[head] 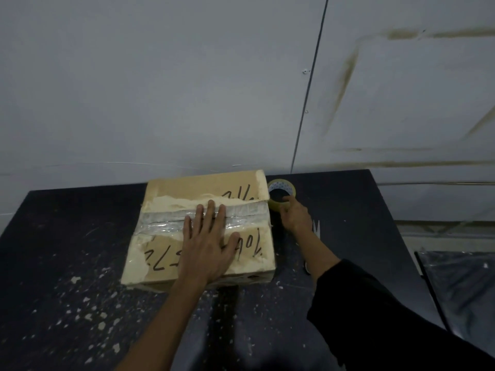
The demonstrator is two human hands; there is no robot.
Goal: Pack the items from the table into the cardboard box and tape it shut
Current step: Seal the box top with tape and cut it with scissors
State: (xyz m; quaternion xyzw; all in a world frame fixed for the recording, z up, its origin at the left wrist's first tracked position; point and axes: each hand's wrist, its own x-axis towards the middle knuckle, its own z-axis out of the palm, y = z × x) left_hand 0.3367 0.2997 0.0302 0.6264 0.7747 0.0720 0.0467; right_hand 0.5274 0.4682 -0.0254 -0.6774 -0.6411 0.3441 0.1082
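Observation:
The cardboard box (166, 250) lies closed on the dark table (67, 263), with black handwriting on its flaps. A band of clear tape (160, 223) runs across the centre seam. My left hand (209, 242) presses flat on the top, fingers straight and reaching over the tape. Just beyond the box's right side, the yellowish tape roll (281, 192) stands at the far right corner. My right hand (294, 216) grips that roll, fingers curled round its near rim. The tape appears to stretch from the roll to the box.
A grey wall (187, 89) rises directly behind the table. White paint flecks speckle the tabletop. A small metal object (306, 266) lies partly hidden under my right forearm. A dark plastic sheet (460, 285) sits past the table's right edge.

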